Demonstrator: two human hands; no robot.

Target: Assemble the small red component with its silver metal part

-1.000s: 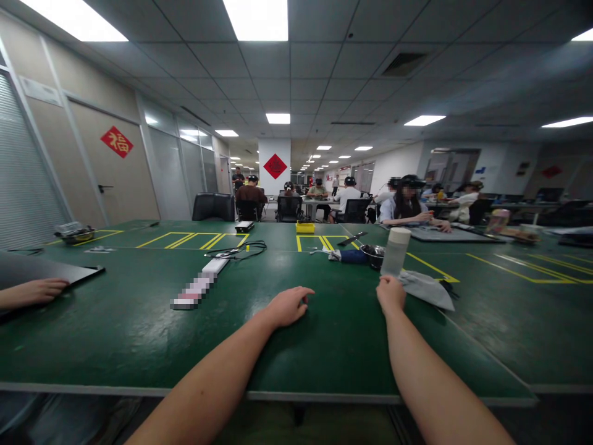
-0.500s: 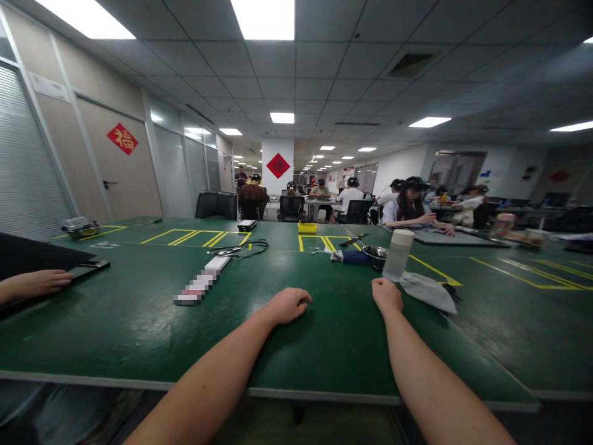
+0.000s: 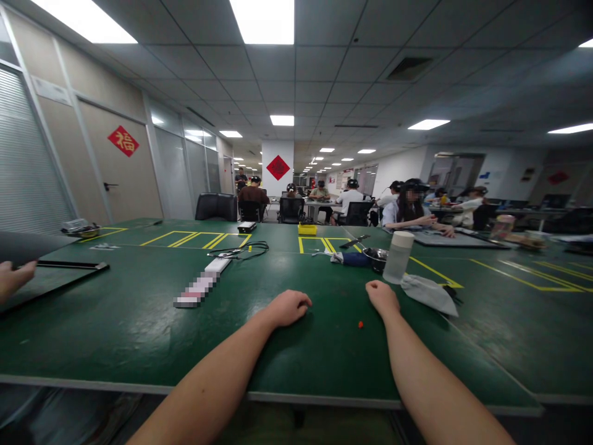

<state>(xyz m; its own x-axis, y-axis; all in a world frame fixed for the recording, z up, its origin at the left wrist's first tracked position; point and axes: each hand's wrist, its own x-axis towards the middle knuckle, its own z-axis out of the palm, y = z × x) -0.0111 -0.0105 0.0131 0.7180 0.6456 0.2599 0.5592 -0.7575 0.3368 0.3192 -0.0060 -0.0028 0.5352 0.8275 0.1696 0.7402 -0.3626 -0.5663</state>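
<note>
My left hand (image 3: 290,307) rests on the green table (image 3: 296,364) with its fingers curled under; whatever they may hold is hidden. To the right, my right hand (image 3: 383,298) is closed, back toward me, so its fingertips and palm do not show. Between the two hands lies a small red object (image 3: 360,324), too small to name, nearer to my right hand and apart from it. Just beyond my right hand stands a translucent bottle (image 3: 396,262) with a pale lid. A grey cloth pouch (image 3: 430,293) lies beside it.
A long white object, partly pixelated (image 3: 218,264), and a black cable (image 3: 259,246) lie left of centre. Farther back are a metal bowl (image 3: 376,256), a dark blue pouch (image 3: 354,258) and a yellow box (image 3: 307,229). Another person's hand (image 3: 16,278) lifts a dark panel at far left.
The small red object now shows on the table between my hands. My right hand has shifted slightly left; my left hand is nearly still. At far left, the other person's panel has tilted up.
</note>
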